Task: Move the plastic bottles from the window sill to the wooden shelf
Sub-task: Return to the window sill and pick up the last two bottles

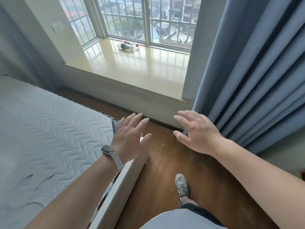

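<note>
On the window sill (128,70), near the glass, plastic bottles (127,46) lie clustered; exact count is unclear. Left hand (130,136) and right hand (196,131) hover spread wide, holding nothing.

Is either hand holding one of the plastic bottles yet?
No: the left hand and right hand are both open and empty above the floor, while the plastic bottles lie on the window sill.

Clear plastic bottles (126,46) clustered on the glossy cream window sill (132,70), laid on their sides, green and red labels seen, one red cap (136,45) at the right end, set close to the window glass, exact count unclear
</note>
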A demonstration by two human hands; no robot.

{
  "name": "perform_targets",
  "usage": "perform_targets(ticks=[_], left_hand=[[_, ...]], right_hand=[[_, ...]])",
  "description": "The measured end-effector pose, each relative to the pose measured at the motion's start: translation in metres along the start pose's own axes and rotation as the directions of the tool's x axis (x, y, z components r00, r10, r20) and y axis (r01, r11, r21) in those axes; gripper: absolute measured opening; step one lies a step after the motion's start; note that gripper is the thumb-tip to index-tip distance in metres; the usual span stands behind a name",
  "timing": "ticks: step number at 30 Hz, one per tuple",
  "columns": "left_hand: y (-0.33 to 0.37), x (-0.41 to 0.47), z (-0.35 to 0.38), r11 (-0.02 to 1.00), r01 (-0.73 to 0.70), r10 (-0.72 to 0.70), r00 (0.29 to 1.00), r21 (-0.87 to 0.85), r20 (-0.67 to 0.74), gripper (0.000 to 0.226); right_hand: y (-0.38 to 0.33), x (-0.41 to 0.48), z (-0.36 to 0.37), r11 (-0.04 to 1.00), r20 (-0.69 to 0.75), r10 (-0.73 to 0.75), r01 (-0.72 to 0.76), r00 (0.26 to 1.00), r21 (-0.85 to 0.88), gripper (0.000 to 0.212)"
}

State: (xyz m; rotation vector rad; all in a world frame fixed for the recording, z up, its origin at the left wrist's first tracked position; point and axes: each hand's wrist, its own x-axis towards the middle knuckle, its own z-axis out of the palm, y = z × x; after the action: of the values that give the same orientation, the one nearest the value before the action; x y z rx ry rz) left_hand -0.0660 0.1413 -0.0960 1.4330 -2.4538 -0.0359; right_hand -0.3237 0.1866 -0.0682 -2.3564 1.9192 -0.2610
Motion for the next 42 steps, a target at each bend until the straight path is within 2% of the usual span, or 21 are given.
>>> perform_targets(ticks=[5,10,16,20,32,37,42], left_hand=[[0.000,0.052,0.005,0.996,0.064,-0.064,0.998,0.058,0.002,0.055],[0.026,0.130,0.014,0.991,0.021,-0.019,1.000,0.131,-0.016,0.056],[0.055,0.198,0.026,0.988,0.016,-0.015,1.000,0.152,-0.012,0.056],[0.061,0.221,0.031,0.987,0.065,-0.062,0.998,0.145,-0.021,0.056],[0.005,0.272,0.035,0.978,0.173,-0.162,0.982,0.120,-0.099,0.054],[-0.043,0.313,0.046,0.981,0.158,-0.141,0.980,0.113,-0.140,0.053],[-0.104,0.365,0.048,0.978,0.158,-0.142,0.983,0.134,-0.117,0.053]], right_hand=[[0.046,0.053,-0.008,0.999,0.022,-0.043,0.042,0.999,0.030,0.073],[0.111,0.093,-0.031,0.997,-0.034,-0.043,0.045,0.998,0.064,0.066],[0.175,0.132,-0.048,0.994,-0.012,-0.110,0.110,0.994,0.023,0.059],[0.197,0.162,-0.052,0.990,0.008,-0.143,0.143,0.990,0.019,0.059],[0.185,0.267,-0.042,0.951,0.073,-0.306,0.308,0.949,-0.021,0.058],[0.170,0.331,-0.048,0.935,0.109,-0.340,0.348,0.934,-0.071,0.061],[0.152,0.408,-0.053,0.925,0.159,-0.348,0.366,0.924,-0.099,0.063]])
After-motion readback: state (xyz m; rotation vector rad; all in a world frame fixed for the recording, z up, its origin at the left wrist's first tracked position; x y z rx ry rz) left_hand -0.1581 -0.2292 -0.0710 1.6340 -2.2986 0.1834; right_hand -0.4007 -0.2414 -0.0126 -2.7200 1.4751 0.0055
